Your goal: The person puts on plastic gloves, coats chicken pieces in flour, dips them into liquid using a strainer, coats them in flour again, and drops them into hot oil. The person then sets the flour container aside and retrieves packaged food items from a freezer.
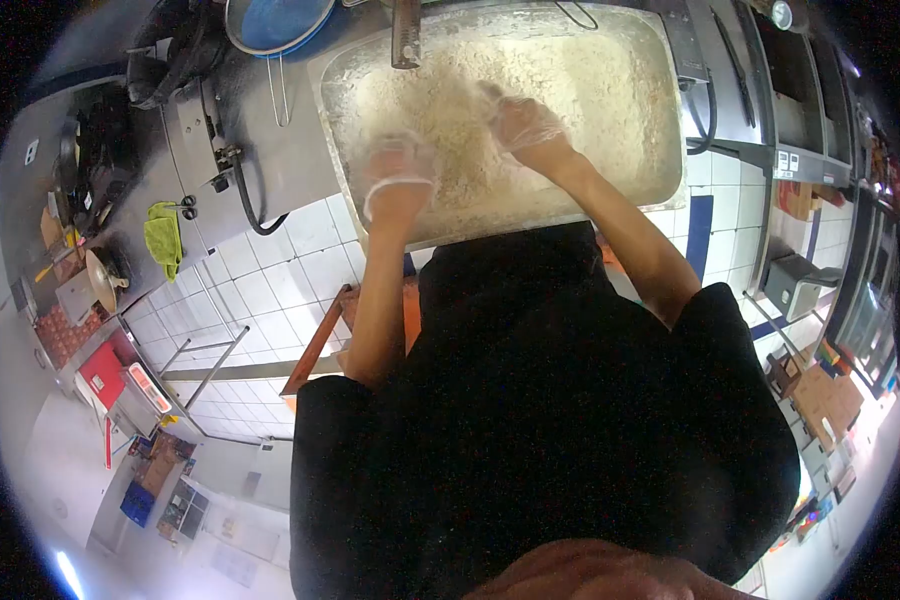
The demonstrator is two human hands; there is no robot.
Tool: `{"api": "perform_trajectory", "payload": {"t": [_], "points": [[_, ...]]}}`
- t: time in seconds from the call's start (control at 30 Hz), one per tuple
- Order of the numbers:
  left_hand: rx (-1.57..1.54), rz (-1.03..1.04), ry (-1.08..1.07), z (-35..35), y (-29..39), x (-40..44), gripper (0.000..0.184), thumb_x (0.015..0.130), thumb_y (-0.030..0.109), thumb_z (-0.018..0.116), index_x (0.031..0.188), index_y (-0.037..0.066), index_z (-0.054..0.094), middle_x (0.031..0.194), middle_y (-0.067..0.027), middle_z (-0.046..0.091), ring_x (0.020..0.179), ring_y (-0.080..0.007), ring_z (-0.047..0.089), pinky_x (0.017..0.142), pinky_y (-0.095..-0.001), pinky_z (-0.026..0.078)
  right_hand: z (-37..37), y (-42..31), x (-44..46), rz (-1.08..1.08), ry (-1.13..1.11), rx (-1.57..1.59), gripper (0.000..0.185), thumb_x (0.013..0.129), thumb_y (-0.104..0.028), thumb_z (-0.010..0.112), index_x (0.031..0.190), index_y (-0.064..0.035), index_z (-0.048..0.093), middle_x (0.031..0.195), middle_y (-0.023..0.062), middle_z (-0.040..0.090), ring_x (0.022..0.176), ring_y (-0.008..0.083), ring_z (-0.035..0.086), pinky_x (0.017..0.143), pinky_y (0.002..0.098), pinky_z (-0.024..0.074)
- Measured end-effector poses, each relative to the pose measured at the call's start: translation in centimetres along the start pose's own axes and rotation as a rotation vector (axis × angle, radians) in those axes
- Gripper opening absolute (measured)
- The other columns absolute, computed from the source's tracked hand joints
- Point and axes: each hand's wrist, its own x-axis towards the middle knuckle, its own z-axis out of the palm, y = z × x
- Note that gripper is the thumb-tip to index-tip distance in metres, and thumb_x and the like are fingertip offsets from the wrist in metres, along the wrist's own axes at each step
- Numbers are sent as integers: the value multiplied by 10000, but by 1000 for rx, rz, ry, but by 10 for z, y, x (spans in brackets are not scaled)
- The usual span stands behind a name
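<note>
A large metal tray (pixel 332 100) holds pale, floury crumbs (pixel 590 90). My left hand (pixel 400 165), in a clear plastic glove, is over the left part of the tray, smeared by motion. To its right, my right hand (pixel 520 122), also gloved, is at the crumbs near the middle; its fingertips are blurred. Between the two hands lies a darker, clumpy patch of the mix (pixel 460 150). Whether either hand holds any of it cannot be made out.
A blue-and-steel strainer (pixel 278 22) rests on the steel counter (pixel 300 150) at the upper left. A metal handle (pixel 406 35) juts over the tray's far edge. Further left are a green cloth (pixel 163 240) and black scissors (pixel 187 207). A black hose (pixel 250 200) hangs off the counter.
</note>
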Motion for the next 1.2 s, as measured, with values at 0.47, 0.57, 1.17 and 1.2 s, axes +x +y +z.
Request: {"api": "perform_trajectory", "payload": {"t": [0.47,0.57,1.17,1.2], "points": [[-108,77,-278,32,75,10,316,881,228,618,1116,43,719,1156,-231,704,1127,-379,677,957,-460,534,-54,65,-49,364,74,1221,581,1041,-334,518,1478,38,423,1361,209,579,1080,382,650,964,448,554],[19,209,-352,63,54,32,283,894,164,592,1120,28,694,1158,-228,702,1101,-371,683,924,-464,546,-62,56,-44,352,-107,1031,530,1038,-282,538,1468,9,429,1324,211,596,1094,361,659,913,440,574],[-30,249,60,5,5,41,287,925,242,575,1054,18,699,1050,-232,713,1001,-395,677,936,-524,504,-85,27,-41,330,-79,654,429,1031,-399,579,1319,-84,614,1162,196,687,990,265,640,914,394,507],[-56,207,215,25,-3,59,333,928,255,581,1149,24,675,1040,-233,707,992,-410,668,931,-516,501,-65,48,-42,193,31,664,430,1027,-392,586,1324,-81,610,1111,192,694,876,280,632,859,394,518]]}}
